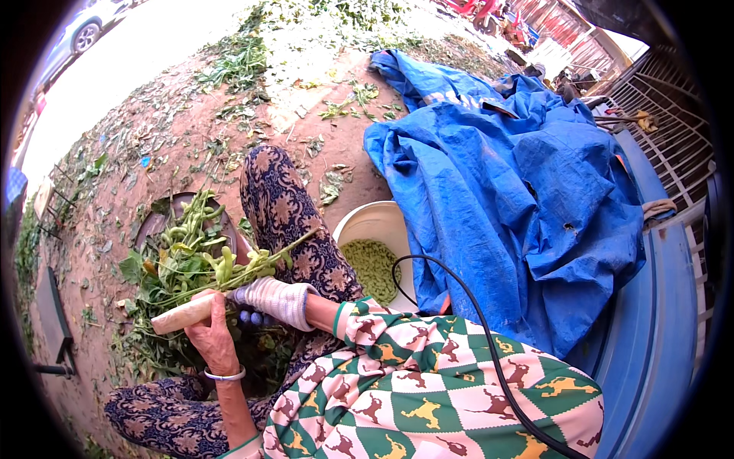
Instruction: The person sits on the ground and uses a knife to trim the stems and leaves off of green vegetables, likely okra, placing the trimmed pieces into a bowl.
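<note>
Big crumpled blue tarp (pixel 497 180) takes up most of the right side. Next down, a pile of bean plants (pixel 172 268), leaves and pods on, in front of the sitter between the patterned trouser legs (pixel 287 199). Then a white bucket (pixel 353 220) by the raised leg, with a heap of green beans (pixel 368 264) inside. Gloved right hand (pixel 264 298) is right against some stalks, fingers curled, can't tell what they're gripping. Bare left hand (pixel 214 343) is wrapped around a pale stick (pixel 180 316).

Green pods (pixel 224 266) — pale glove (pixel 271 297), cream bucket (pixel 359 222), blue tarpaulin (pixel 497 199) — dark floral trousers (pixel 277 183), green-and-white checked shirt (pixel 436 382).
</note>
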Available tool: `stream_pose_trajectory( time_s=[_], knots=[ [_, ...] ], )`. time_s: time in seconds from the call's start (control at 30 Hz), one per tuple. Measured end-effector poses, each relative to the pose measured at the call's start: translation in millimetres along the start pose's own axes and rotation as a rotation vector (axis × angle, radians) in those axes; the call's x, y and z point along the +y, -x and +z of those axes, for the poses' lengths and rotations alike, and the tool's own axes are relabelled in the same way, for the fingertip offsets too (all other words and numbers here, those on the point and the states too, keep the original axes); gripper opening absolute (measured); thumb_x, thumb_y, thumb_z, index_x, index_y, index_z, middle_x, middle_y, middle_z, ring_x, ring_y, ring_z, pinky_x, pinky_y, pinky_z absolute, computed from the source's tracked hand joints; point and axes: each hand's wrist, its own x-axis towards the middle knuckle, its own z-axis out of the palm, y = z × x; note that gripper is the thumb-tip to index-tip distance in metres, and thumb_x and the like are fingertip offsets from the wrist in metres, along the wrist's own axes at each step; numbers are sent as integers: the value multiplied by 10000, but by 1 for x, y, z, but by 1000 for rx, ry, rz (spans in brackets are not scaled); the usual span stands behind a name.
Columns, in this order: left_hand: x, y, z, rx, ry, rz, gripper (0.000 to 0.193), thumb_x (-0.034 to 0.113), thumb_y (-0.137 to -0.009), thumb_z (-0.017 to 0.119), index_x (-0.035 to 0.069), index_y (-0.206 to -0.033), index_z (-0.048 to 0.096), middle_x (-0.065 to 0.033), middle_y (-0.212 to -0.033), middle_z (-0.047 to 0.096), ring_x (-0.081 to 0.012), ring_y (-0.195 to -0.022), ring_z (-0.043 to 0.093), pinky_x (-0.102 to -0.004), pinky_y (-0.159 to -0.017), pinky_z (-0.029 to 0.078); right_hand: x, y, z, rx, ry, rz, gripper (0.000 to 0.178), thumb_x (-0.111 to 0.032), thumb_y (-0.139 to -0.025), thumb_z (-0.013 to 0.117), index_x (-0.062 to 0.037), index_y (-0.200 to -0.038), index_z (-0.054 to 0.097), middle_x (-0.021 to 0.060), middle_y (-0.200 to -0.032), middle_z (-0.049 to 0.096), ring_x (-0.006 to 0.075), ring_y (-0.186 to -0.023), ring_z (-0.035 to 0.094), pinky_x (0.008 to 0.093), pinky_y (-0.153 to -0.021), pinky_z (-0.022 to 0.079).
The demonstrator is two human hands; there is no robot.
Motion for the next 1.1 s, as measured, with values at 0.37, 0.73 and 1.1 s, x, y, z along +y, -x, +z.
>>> stream_pose_trajectory(
  time_s=[0.37,0.73,1.1],
  knots=[
    [1,0,0,-16,100,-37,96,56,-848,596,-14,-911,578,-18,-862,575,-97,-782,525,-237,-742,428,-4,7,-1,3,23,15,288,-407,-887,507,-137,-793,533,-59,-596,501,41,-458,436,178,-386,345],
    [-9,-9,-18,54,361,-179,182,142,-849,624,33,-993,593,-40,-899,606,-119,-822,586,-265,-709,507,-11,18,-12,-168,196,4,304,-197,-904,455,-152,-1189,550,-56,-718,564,28,-456,387,172,-379,333],
    [2,-14,-33,14,563,-181,178,158,-845,630,46,-977,592,-40,-875,625,-139,-795,614,-304,-702,523,1,33,-23,329,549,-202,172,-191,-874,556,-124,-1015,631,1,-565,494,75,-470,452,246,-413,354]
  ],
)
